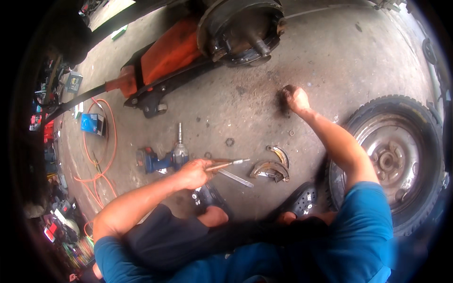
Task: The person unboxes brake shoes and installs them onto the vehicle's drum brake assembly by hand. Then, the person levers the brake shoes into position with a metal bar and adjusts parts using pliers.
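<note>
My left hand (pixel 193 173) is closed around a slim tool (pixel 225 164) with brownish arms that meet at a silver tip pointing right; its exact kind is unclear. Just beyond that hand, a blue and grey cordless impact wrench (pixel 180 155) lies on the floor with a long socket on its nose. A silver bar-shaped hand tool (pixel 237 178) lies under the slim tool's tip. Farther out to the right, my right hand (pixel 297 99) is a fist low over the floor, with a dark patch at its fingers that I cannot make out. Curved brake shoes (pixel 271 166) lie between my hands, nearer my feet.
A wheel with tyre (pixel 387 158) lies at my right. Ahead, a bare hub with its brake assembly (pixel 245 35) stands over a red floor jack (pixel 167 54). An orange hose (pixel 114 125) and a blue box (pixel 92 123) are at left. Small nuts (pixel 230 141) dot the floor.
</note>
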Available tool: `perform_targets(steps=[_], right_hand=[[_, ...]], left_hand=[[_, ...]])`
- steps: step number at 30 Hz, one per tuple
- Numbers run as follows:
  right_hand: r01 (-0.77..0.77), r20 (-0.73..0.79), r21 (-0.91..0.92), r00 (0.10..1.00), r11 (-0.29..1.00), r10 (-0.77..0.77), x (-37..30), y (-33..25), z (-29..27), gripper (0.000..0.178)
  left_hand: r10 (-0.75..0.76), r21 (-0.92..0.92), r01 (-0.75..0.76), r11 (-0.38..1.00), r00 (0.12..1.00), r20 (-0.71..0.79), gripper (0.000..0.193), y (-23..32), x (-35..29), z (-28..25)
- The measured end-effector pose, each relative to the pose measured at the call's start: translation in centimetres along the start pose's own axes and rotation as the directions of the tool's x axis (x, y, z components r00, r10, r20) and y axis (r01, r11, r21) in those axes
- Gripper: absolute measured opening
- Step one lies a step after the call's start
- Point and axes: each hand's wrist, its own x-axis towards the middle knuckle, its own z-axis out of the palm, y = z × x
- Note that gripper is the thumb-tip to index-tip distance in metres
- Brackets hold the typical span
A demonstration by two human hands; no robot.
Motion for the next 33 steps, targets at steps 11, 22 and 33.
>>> perform_targets(steps=[11,22,33], right_hand=[[-0.524,0.486,0.836,0.845,0.162,0.224,-5.3,-12.2,-6.7,0.028],[-0.319,0.332,0.941,0.936,-0.112,0.116,-2.8,-14.1,-11.0,0.016],[-0.253,0.245,0.966,0.963,0.059,0.115,-2.3,-13.4,-12.1,0.032]], left_hand=[[0.433,-0.229,-0.474,0.850,0.877,-0.209,0.035,9.9,1.8,-1.6],[0.474,-0.525,-0.767,0.370,0.641,-0.603,0.026,17.4,4.9,5.3],[0.496,-0.669,-0.705,0.236,0.679,-0.541,0.054,15.8,2.7,5.2]])
